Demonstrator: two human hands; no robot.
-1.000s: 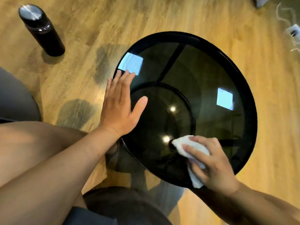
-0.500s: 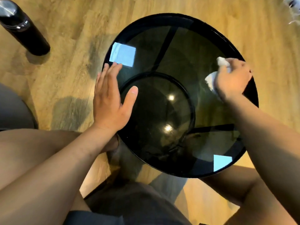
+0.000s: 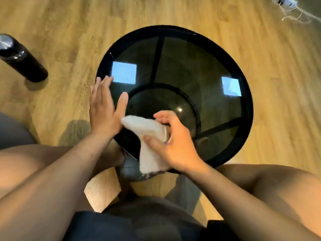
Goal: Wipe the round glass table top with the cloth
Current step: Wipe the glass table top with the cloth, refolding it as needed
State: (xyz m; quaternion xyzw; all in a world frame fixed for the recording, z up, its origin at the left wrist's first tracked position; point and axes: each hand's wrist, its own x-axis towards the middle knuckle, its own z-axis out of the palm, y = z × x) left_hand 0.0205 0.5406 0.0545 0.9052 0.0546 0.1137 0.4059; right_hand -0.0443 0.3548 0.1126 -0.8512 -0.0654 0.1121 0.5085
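- A black cylindrical metal-capped bottle (image 3: 20, 58) stands on the light wooden plank floor (image 3: 66, 32) at my far left, well apart from everything else.
- My left hand (image 3: 104, 108) lies flat on the left rim of the table, fingers straight and close together, thumb spread to the right; it grips nothing and only presses down.
- The white soft cloth (image 3: 147, 141) sits at the near-left part of the top, just beside my left thumb base, touching or nearly so. Its long axis bends: one end points up-left toward my left hand, the other hangs down past the near rim toward my lap.
- My right hand (image 3: 173, 141) is curled around the cloth's middle, thumb underneath on the near side, fingers folded over the top, pinching it fast.
- The round smoked-glass table top with its black rim (image 3: 225, 54) spreads away from me; two pale square reflections show on it, one far-left, one right.
- The far half and the whole right side of the glass lie bare, so open room runs up and rightward; on the near and left sides the rim and my left hand close in.
- A white cord with a plug (image 3: 288, 4) lies on the floor at the far right.
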